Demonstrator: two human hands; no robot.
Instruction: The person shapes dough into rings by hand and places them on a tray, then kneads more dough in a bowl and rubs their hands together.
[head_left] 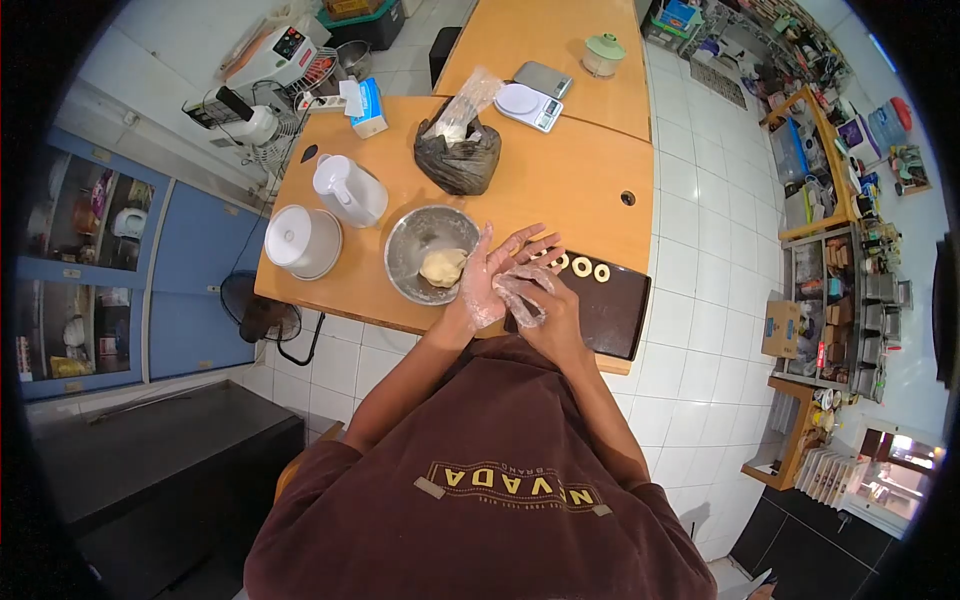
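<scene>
where "nevada" reads, shirt (500, 490), hands (510, 280) rubbing

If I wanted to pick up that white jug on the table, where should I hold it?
Probably by the handle of the white jug. It stands upright between the lidded white container and the black bag, so come in from the handle side and close your grip around it rather than its smooth, wide body.

pale dough (442, 266), dark tray (612, 312)
</scene>
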